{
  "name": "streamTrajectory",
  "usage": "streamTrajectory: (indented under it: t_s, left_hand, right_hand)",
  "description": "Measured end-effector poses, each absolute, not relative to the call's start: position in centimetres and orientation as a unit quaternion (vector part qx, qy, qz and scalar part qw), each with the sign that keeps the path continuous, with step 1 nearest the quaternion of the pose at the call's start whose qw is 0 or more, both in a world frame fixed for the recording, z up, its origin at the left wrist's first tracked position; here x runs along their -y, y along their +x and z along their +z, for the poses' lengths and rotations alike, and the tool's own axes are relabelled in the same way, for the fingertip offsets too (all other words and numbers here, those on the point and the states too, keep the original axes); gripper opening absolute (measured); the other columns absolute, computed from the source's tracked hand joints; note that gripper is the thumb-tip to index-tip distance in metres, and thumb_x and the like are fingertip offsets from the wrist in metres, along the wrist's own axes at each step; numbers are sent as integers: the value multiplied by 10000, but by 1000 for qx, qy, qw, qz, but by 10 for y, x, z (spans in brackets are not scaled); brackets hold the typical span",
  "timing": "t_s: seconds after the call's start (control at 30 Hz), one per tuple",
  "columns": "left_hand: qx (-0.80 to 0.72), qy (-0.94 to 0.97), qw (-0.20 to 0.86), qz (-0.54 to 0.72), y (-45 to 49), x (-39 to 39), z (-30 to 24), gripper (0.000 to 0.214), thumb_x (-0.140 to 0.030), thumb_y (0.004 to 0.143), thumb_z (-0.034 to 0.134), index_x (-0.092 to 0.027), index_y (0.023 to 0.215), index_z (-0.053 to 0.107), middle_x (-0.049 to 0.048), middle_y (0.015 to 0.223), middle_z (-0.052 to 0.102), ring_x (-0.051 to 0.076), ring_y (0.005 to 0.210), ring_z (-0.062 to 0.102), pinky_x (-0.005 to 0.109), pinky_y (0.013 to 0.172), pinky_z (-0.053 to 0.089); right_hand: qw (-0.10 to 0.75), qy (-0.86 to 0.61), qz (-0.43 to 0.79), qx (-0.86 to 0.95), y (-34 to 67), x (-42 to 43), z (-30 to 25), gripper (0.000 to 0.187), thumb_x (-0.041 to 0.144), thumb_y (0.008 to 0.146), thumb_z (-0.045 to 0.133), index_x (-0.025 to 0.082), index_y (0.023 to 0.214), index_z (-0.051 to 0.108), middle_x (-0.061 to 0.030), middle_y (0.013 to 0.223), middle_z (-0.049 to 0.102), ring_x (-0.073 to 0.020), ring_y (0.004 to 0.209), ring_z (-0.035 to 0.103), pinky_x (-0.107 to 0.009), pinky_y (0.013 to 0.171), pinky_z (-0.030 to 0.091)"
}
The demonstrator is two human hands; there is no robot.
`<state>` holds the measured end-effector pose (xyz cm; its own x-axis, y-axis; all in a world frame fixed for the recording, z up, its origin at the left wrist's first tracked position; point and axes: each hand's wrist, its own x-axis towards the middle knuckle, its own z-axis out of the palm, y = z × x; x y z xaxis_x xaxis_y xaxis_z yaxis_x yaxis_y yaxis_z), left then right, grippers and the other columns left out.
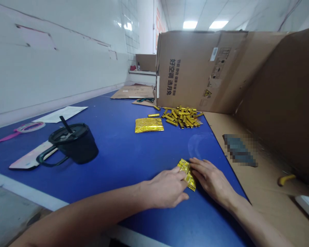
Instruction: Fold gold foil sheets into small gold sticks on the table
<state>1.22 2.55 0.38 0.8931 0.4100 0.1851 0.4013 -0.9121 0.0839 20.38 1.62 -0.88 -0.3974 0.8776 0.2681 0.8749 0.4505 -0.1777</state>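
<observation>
2 overexposed ceiling lights (pixel 190 24) brighten the scene; glare spots the glossy wall (pixel 67 51), and the gold foil packet (pixel 191 180) glints. Cardboard at right (pixel 285 75) lies in shadow. Wide-angle distortion stretches the edges; a patch (pixel 240 151) is pixelated.

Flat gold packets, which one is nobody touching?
The farther flat gold packet, lying near the pile of gold tubes. The left hand has its fingers on the nearer packet.

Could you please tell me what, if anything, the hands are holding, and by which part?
Crinkled gold foil, between the hands: left hand over its left side, right hand at its right edge. Whether gripped or pressed, I cannot tell.
</observation>
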Motion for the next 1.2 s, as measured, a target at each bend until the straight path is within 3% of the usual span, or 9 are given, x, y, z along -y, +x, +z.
streamTrajectory:
  t_s: [0.23, 0.43, 0.63, 0.8, 1.2]
  left_hand:
    - [-196, 977, 15, 85, 12, -26, 7, 298, -374, 779, 453, -121, 881, 571, 85, 868, 563, 222, 930, 466, 313, 822, 381]
    - [-195, 977, 11, 90, 12, -22, 7, 303, -392, 763, 469, -119, 850, 565, 85, 840, 552, 223, 892, 469, 314, 787, 393]
    - [-221, 969, 50, 102, 16, -11, 2, 404, -437, 736, 492, -110, 972, 523, 98, 931, 533, 229, 915, 459, 322, 807, 377]
    - [-221, 967, 56, 110, 20, -10, 1, 577, -495, 728, 474, -141, 1175, 385, 97, 1105, 475, 261, 1029, 385, 365, 837, 350]
    - [-207, 974, 11, 85, 23, -12, 2, 515, -546, 731, 428, -194, 1106, 456, 75, 1021, 520, 250, 937, 426, 354, 758, 369]
  right_hand:
    - [85, -473, 83, 873, 201, -15, -9, 421, 216, 838, 320, 236, 1258, 344, -55, 1307, 350, -183, 1189, 313, -451, 969, 231]
    - [62, -518, 56, 851, 213, -25, -13, 406, 291, 848, 313, 280, 1252, 344, -27, 1327, 320, -204, 1231, 210, -492, 965, 189]
    - [61, -542, 76, 835, 219, -32, -12, 377, 403, 848, 300, 360, 1214, 376, -27, 1377, 209, -247, 1250, 98, -531, 943, 173]
    - [56, -537, 90, 837, 219, -33, -10, 381, 412, 847, 296, 371, 1221, 358, -42, 1382, 194, -253, 1251, 89, -533, 941, 164]
    - [79, -579, 64, 809, 221, -36, -16, 438, 495, 821, 283, 342, 1222, 375, -41, 1368, 240, -259, 1245, 136, -540, 942, 150]
